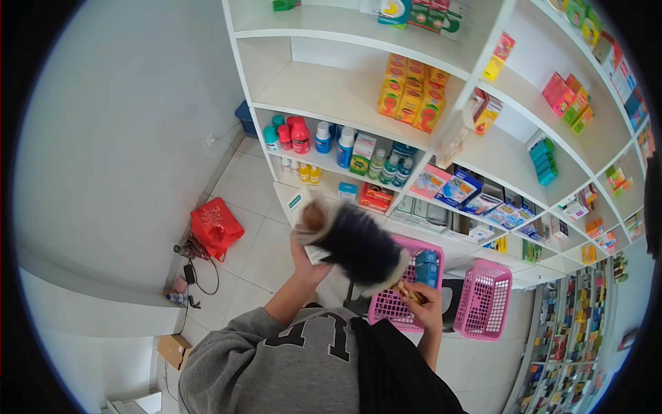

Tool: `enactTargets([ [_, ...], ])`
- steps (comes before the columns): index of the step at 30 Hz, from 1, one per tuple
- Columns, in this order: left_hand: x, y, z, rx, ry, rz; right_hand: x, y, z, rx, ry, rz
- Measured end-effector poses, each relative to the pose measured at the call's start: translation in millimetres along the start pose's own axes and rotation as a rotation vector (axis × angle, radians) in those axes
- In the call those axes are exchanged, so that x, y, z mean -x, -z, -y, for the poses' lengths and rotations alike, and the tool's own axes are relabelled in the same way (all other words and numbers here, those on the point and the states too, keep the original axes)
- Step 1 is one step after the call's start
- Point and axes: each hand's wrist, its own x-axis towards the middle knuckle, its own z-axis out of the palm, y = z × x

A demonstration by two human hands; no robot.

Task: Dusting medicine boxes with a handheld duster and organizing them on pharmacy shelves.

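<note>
My left hand [307, 266] holds a white box [315, 254] that bears writing; most of the box is hidden behind a duster. The duster [364, 246] has a dark, fluffy head with pale ends and is blurred. Its thin handle [406, 292] is gripped in my right hand [426, 306]. The duster's head lies across the box and close to my left fingers; whether it touches the box, I cannot tell. Beyond both hands stand the lowest shelves of a white shelving unit [331, 85], with a red box [376, 197] and a blue box [347, 191] on them.
A pink plastic basket [380, 309] with blue boxes [426, 269] sits just past my right hand. Another pink basket [483, 300] is further right. Bottles [300, 137] and yellow boxes [411, 98] line the shelves. A red bag [217, 227] and cables [217, 279] lie on the floor at left.
</note>
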Motion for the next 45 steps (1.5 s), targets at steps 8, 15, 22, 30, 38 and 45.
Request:
enactTargets([
  [8,-25,99,-92,-0.120,0.015,0.006,-44,-75,19,0.177,0.108,-0.025],
  [15,-23,102,-128,-1.819,-0.471,0.250,-61,-109,7,-0.063,0.070,-0.039],
  [22,-33,37,-135,-1.639,-0.437,0.232,-69,-104,0,0.019,-0.012,-0.085],
  [30,-80,30,-145,-1.877,-0.575,0.453,-77,-118,17,0.192,0.135,-0.203],
  [38,-179,-115,-172,-1.276,-0.822,0.498,-45,-104,-3,-0.192,0.137,-0.669],
  [45,-317,-248,-196,-1.097,-0.894,0.365,-6,-87,-6,-0.141,0.178,-0.816],
])
